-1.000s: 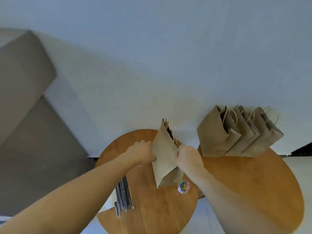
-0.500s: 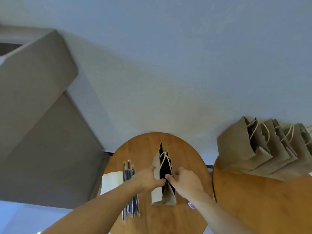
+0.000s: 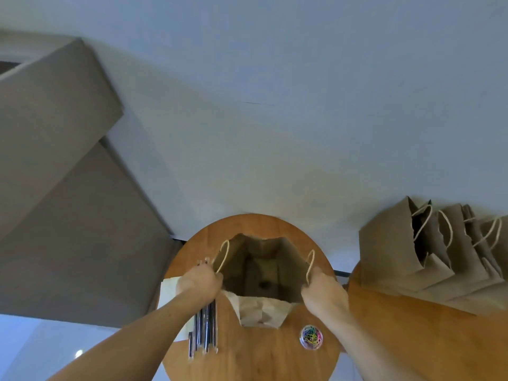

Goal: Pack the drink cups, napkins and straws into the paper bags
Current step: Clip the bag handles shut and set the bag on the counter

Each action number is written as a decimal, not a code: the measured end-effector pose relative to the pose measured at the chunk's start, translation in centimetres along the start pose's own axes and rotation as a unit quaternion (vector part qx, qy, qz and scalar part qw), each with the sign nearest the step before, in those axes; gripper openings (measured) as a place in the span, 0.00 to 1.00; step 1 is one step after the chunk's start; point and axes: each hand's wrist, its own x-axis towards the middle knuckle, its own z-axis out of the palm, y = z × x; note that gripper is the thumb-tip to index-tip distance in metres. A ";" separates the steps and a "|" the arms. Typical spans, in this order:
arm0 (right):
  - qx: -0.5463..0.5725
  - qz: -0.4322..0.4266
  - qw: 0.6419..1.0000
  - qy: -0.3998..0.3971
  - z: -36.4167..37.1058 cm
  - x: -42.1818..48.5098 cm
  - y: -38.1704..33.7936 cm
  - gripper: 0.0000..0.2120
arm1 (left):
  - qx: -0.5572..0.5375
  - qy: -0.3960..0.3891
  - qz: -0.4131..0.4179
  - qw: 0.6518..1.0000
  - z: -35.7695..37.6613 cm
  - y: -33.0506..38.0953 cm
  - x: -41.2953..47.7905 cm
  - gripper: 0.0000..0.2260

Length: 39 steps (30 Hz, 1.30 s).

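Observation:
A brown paper bag stands on the small round wooden table, its mouth pulled wide so the empty bottom shows. My left hand grips the bag's left rim by its twine handle. My right hand grips the right rim by the other handle. A bundle of wrapped straws lies on the table under my left forearm, on top of a pale stack of napkins. No drink cups are in view.
Several more brown paper bags stand in a row on a second wooden table to the right. A small clear tub of coloured paper clips sits near my right wrist. A pale wall is behind.
The bag went from nearly flat and tilted to standing with its mouth spread wide. My hands moved apart, each pulling a rim outward. The view shifted left and down.

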 end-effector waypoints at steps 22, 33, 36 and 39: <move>-0.041 -0.262 0.959 -0.101 -8.4 4.3 -10.6 0.33 | 0.171 0.070 0.152 0.971 -11.0 3.0 -0.4 0.32; -0.053 -0.434 0.899 0.016 -17.1 1.0 -29.5 0.29 | 0.133 0.290 0.118 0.941 -30.5 -4.3 -4.7 0.31; -0.043 -0.467 0.881 0.053 -18.4 -1.3 -35.8 0.28 | 0.117 0.323 0.107 0.933 -34.9 -8.6 -5.9 0.31; -0.025 -0.499 0.862 0.086 -18.8 -3.5 -42.4 0.26 | 0.109 0.341 0.091 0.929 -38.5 -13.6 -6.5 0.32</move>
